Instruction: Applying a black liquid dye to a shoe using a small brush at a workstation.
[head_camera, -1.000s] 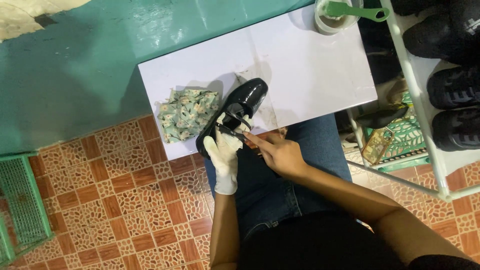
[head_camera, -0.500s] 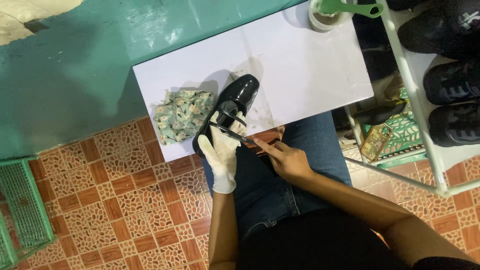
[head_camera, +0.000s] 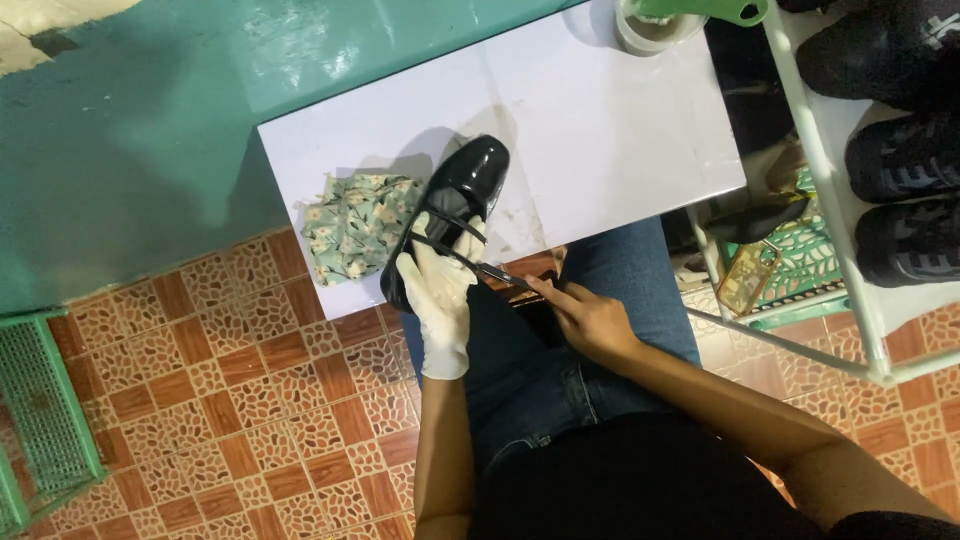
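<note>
A glossy black shoe (head_camera: 468, 180) with a thin strap lies on a white board (head_camera: 600, 120), its heel end over the board's near edge. My left hand (head_camera: 437, 285), in a white glove, grips the shoe's heel and opening. My right hand (head_camera: 585, 318), bare, pinches a thin dark tool (head_camera: 480, 266) whose tip reaches into the shoe near the strap. Both hands sit above my lap in blue jeans (head_camera: 560, 370).
A crumpled green floral cloth (head_camera: 355, 225) lies on the board left of the shoe. A white cup (head_camera: 655, 25) stands at the board's far edge. A white rack (head_camera: 850, 200) with dark shoes is at right. A green wire basket (head_camera: 40, 420) sits on the tiled floor.
My right hand has drawn back toward my lap, so the thin tool now stretches out from the shoe. The left hand keeps its hold on the shoe.
</note>
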